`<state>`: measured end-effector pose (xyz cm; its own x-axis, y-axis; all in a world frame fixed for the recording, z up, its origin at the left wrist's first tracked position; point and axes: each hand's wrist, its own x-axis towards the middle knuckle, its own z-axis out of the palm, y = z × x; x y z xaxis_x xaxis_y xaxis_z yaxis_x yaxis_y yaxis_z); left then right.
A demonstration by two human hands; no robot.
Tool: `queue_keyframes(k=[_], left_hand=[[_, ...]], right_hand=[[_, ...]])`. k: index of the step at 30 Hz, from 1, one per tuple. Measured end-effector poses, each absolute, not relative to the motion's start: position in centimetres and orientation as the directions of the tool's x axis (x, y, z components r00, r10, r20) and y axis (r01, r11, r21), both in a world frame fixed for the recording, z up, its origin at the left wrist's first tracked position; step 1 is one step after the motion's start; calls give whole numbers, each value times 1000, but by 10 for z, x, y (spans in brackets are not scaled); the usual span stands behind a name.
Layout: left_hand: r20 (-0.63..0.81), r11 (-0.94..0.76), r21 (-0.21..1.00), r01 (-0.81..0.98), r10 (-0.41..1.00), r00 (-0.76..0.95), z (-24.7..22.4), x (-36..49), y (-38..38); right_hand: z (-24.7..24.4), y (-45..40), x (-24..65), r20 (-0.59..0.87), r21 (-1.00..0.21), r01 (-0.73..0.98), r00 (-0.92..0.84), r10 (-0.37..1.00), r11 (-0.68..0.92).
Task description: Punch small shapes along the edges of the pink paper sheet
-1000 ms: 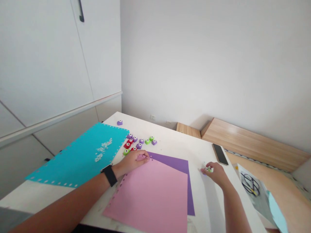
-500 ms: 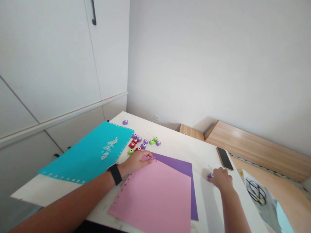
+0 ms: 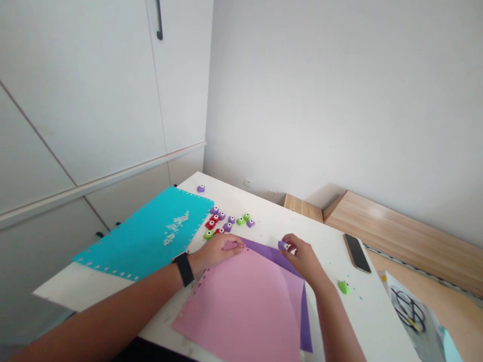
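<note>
Pink paper point(image 3: 245, 306) with holes punched along its left and upper edges lies partly over a purple sheet point(image 3: 306, 327). My left hand point(image 3: 217, 250), with a dark watch at the wrist, pinches the pink paper's upper corner. A small purple craft punch point(image 3: 283, 245) is held in the fingers of my right hand point(image 3: 302, 255), just above the purple sheet's upper right edge. Several purple, red and green punches point(image 3: 228, 226) stand grouped beyond my left hand. To the right of my right forearm sits a green punch point(image 3: 343, 287), with tiny paper bits around it.
A turquoise sheet point(image 3: 151, 241) with punched edges lies at left, bearing a pile of white cut-outs point(image 3: 176, 227). One purple punch point(image 3: 200, 188) stands near the table's far corner. A phone point(image 3: 356, 253) lies by the right edge; a cable point(image 3: 409, 309) is beyond it.
My right hand has moved left with the purple punch, from near the phone toward the pink paper. The green punch has come into sight. My left hand keeps its grip; the view has shifted slightly.
</note>
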<state>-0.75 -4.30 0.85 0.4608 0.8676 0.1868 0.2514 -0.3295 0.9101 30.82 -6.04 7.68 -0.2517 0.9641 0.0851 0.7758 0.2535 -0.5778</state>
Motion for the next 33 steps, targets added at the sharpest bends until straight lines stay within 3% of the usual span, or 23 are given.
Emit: queue_keyframes(k=[4, 11, 24, 33], left_hand=[[157, -268, 944, 191, 877, 454, 3, -6, -43], [169, -280, 937, 208, 887, 430, 0, -6, -43], [135, -223, 963, 150, 883, 451, 16, -5, -46], [137, -261, 939, 225, 881, 452, 16, -6, -47]], right_hand=[[72, -50, 259, 57, -485, 794, -390, 919, 367], [67, -49, 234, 2, -369, 828, -453, 892, 421], [82, -60, 222, -21, -367, 798, -522, 853, 479], [84, -59, 225, -41, -334, 815, -515, 856, 474]])
